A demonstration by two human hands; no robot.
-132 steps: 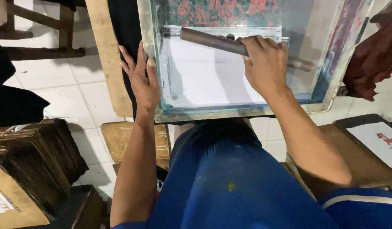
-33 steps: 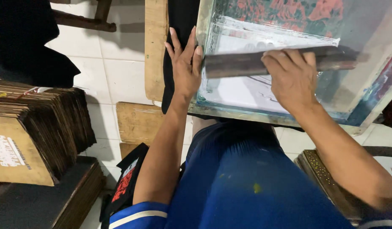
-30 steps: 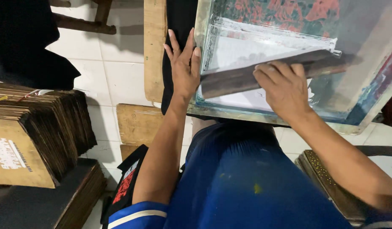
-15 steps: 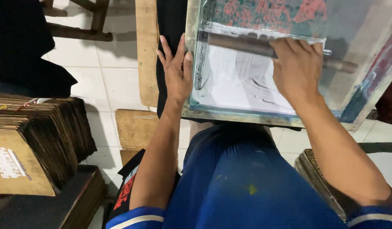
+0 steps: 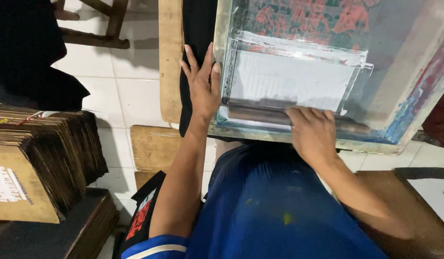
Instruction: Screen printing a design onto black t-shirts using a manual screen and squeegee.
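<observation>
A screen printing frame [image 5: 414, 112] with a pale mesh lies flat in front of me, stained red and blue at its edges. My right hand [image 5: 314, 134] grips a long dark squeegee [image 5: 260, 113] lying across the near end of the mesh. A white rectangular print area [image 5: 294, 79] shows beyond the squeegee. My left hand [image 5: 201, 84] rests flat with fingers spread on the frame's left edge, over black cloth [image 5: 195, 29].
A wooden board [image 5: 170, 52] runs along the frame's left side. Stacks of brown cardboard pieces [image 5: 44, 153] sit at the left on a dark shelf. A white sheet with a red mark [image 5: 435, 192] lies at the lower right. White tiled floor [image 5: 121, 91] below.
My right hand has pulled the squeegee from the far end of the mesh back to the near edge. My left hand has stayed pressed on the frame's left side.
</observation>
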